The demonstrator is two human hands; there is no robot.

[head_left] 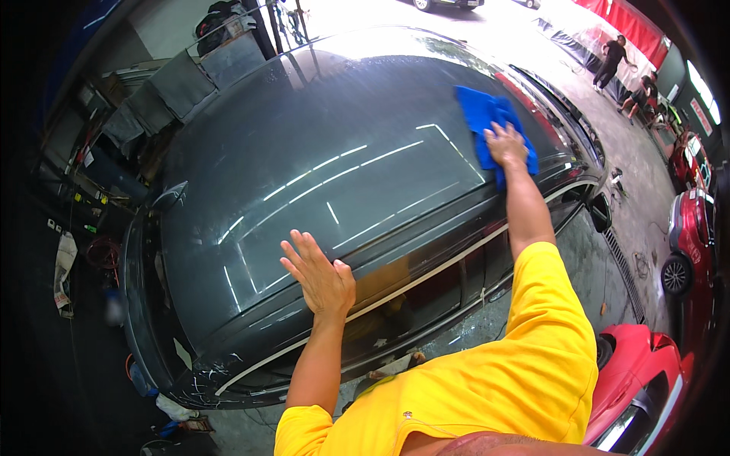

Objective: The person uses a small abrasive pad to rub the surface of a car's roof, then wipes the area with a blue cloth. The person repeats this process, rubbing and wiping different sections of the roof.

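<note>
The dark grey roof (327, 175) of a car spreads out in front of me, streaked with reflections of ceiling lights. Toward the right end of the roof, my right hand (506, 144) presses on a blue cloth (477, 114), its fingers bent over the bunched part. Part of the cloth lies hidden under that hand. My left hand (319, 275) is open above the near edge of the roof, fingers stretched out and holding nothing. Whether its palm touches the roof cannot be made out. A shark-fin antenna (169, 195) stands at the roof's left end.
Pale tape or trim (426, 287) runs along the car's near side. A red car (635, 380) stands close at the lower right, another red car (688, 251) beyond it. Two people are at the far right, one a standing person (610, 61). Grey-covered racks (171, 87) line the left.
</note>
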